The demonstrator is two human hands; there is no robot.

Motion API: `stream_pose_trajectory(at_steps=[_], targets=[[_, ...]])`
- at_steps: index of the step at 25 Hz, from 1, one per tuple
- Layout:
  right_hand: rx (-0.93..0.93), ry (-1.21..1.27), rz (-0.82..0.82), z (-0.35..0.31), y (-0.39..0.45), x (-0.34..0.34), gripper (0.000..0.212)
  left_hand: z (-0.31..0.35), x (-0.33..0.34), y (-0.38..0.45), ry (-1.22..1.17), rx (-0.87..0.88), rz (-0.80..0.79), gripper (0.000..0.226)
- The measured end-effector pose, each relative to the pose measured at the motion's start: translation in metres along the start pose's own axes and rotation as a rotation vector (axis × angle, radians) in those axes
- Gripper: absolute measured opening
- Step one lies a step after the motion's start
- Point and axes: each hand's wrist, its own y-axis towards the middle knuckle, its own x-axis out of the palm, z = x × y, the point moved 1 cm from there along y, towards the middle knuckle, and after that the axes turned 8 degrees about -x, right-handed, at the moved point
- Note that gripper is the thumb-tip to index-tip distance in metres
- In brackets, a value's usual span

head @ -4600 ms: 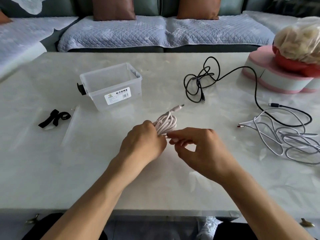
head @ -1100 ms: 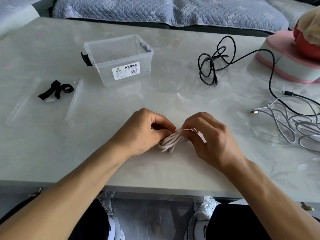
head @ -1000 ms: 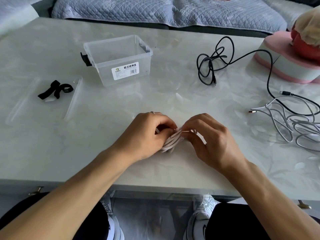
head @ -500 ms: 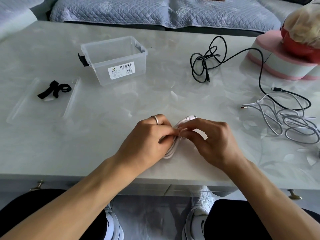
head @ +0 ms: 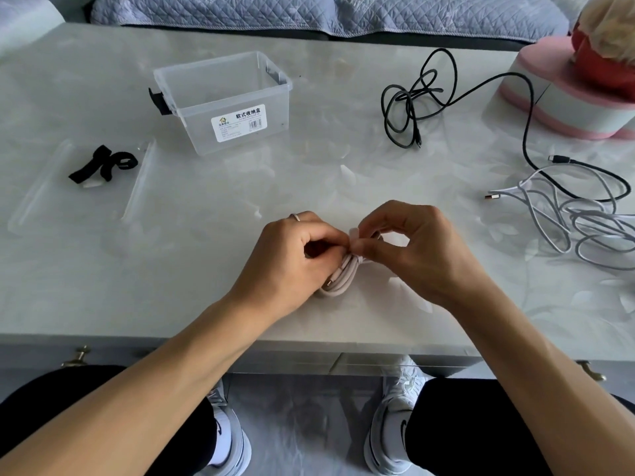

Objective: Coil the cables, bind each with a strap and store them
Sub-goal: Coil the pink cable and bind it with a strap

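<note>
On the table (head: 103, 286), the clear box (head: 226, 97) waits near the far edge, open room between. The white cable (head: 338, 280), loose seconds ago, now sits coiled by the near edge; left hand (head: 292, 259) grips it, right hand (head: 415, 249) fingers pinch its strap (head: 354, 235), nearly bound.

A pale marble-patterned table (head: 103, 269) with brass drawer knobs (head: 79, 355) fills the view. A pink-and-white heart-shaped box (head: 563, 108) sits at its far right corner. Behind stands a sofa with a quilted grey-blue cover (head: 309, 10). White sneakers (head: 395, 420) show below.
</note>
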Motion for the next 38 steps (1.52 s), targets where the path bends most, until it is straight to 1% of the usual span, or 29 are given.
stream_pose_trajectory(at_steps=[3, 6, 8, 11, 13, 16, 19, 22, 25, 27, 28, 30, 31, 35, 38], targets=[[-0.077, -0.069, 0.067, 0.001, -0.008, 0.004, 0.016, 0.002, 0.001, 0.001, -0.03, -0.041, -0.021, 0.014], [-0.222, -0.146, 0.122, 0.004, -0.015, 0.006, 0.014, 0.003, 0.002, 0.001, -0.029, -0.057, -0.042, 0.016], [-0.329, -0.168, 0.12, 0.008, -0.019, 0.007, 0.013, 0.003, 0.003, 0.001, -0.021, -0.056, -0.039, 0.017], [-0.475, -0.274, 0.107, 0.014, -0.022, 0.008, 0.009, 0.002, 0.004, 0.001, -0.025, -0.05, -0.029, 0.015], [-0.518, -0.3, 0.116, 0.016, -0.022, 0.007, 0.008, 0.002, 0.005, 0.001, -0.03, -0.054, -0.024, 0.013], [-0.509, -0.328, 0.135, 0.014, -0.024, 0.008, 0.008, 0.002, 0.005, 0.0, -0.024, -0.056, -0.018, 0.012], [-0.422, -0.295, 0.13, 0.009, -0.023, 0.008, 0.007, 0.003, 0.005, 0.001, -0.011, -0.05, -0.015, 0.014], [-0.316, -0.254, 0.088, 0.003, -0.02, 0.004, 0.008, 0.004, 0.003, 0.002, -0.026, -0.072, -0.025, 0.013], [-0.26, -0.312, 0.053, -0.002, -0.019, 0.004, 0.008, 0.004, 0.004, 0.001, -0.029, -0.066, -0.026, 0.014], [-0.273, -0.389, 0.018, -0.003, -0.017, 0.008, 0.009, 0.005, 0.004, -0.001, -0.024, -0.017, -0.01, 0.019], [-0.287, -0.418, 0.003, -0.002, -0.015, 0.01, 0.01, 0.006, 0.004, -0.001, -0.006, 0.024, -0.017, 0.026], [-0.328, -0.461, -0.004, 0.0, -0.014, 0.012, 0.012, 0.007, 0.001, -0.001, 0.075, 0.13, -0.045, 0.039], [-0.355, -0.486, 0.006, 0.0, -0.014, 0.013, 0.013, 0.007, -0.001, 0.0, 0.125, 0.191, -0.047, 0.039], [-0.498, -0.595, 0.03, 0.003, -0.021, 0.016, 0.012, 0.008, -0.006, 0.006, 0.314, 0.404, -0.009, 0.028], [-0.513, -0.639, 0.054, 0.008, -0.026, 0.016, 0.009, 0.008, -0.001, 0.007, 0.358, 0.469, 0.008, 0.015]])
